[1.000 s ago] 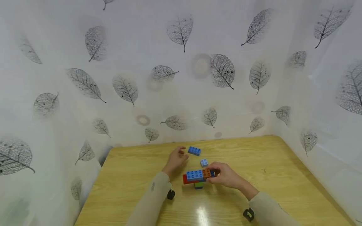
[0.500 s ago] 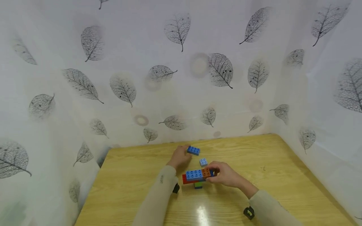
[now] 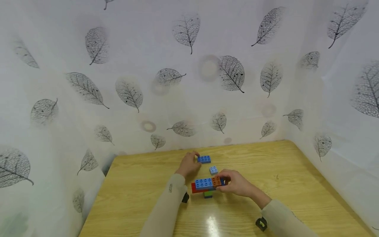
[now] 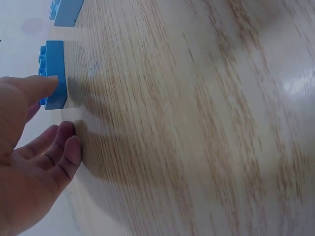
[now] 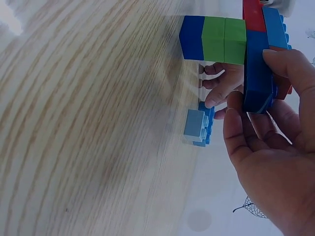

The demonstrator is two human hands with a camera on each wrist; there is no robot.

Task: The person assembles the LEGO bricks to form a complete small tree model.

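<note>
My right hand [image 3: 237, 183] grips the right end of a stack of toy building bricks [image 3: 203, 183], thumb on its near side. Light blue and orange bricks top the stack, over a red brick and a dark blue brick [image 5: 257, 73]. A column of green bricks [image 5: 214, 39] with a blue one at its foot stands beneath. Farther back, my left hand [image 3: 188, 164] pinches the left end of a blue eight-stud brick [image 3: 204, 159] between thumb and index finger; its other fingers curl near the tabletop [image 4: 162, 123].
A small light blue four-stud brick [image 3: 213, 170] sits on the wooden table [image 3: 133, 197] between the stack and the blue brick. White sheeting [image 3: 189, 98] printed with leaves rises behind and at both sides of the table.
My left hand has reached right and forward to the blue brick, which has turned slightly. My right hand and the stack stay in place.
</note>
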